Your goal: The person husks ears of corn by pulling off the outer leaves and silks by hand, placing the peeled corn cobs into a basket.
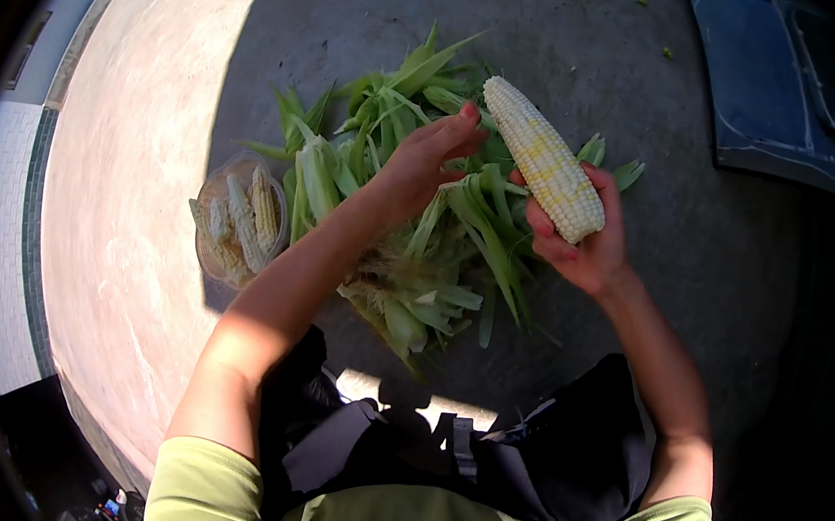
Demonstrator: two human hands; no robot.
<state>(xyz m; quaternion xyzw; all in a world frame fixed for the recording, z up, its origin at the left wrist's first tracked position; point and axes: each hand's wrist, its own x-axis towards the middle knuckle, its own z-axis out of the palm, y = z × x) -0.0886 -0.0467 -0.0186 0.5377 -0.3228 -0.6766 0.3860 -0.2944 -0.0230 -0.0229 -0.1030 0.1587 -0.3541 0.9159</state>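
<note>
My right hand (595, 242) grips a husked ear of corn (543, 157) near its thick lower end. Its kernels are mostly white with yellow patches, and the tapered tip points up and to the left. To its left, my left hand (432, 157) hovers over the husks, apart from the ear, with loosely bent fingers spread and nothing visible in them. Beneath both hands lies a heap of green corn husks (320, 176), with brownish silk (392, 263) toward its near side.
A round plastic basket (203, 245) with several husked ears (241, 213) stands left of the heap on the concrete floor (362, 4). A dark blue object (766, 83) lies at the upper right. Sunlit ground and a tiled wall (1, 251) are on the left.
</note>
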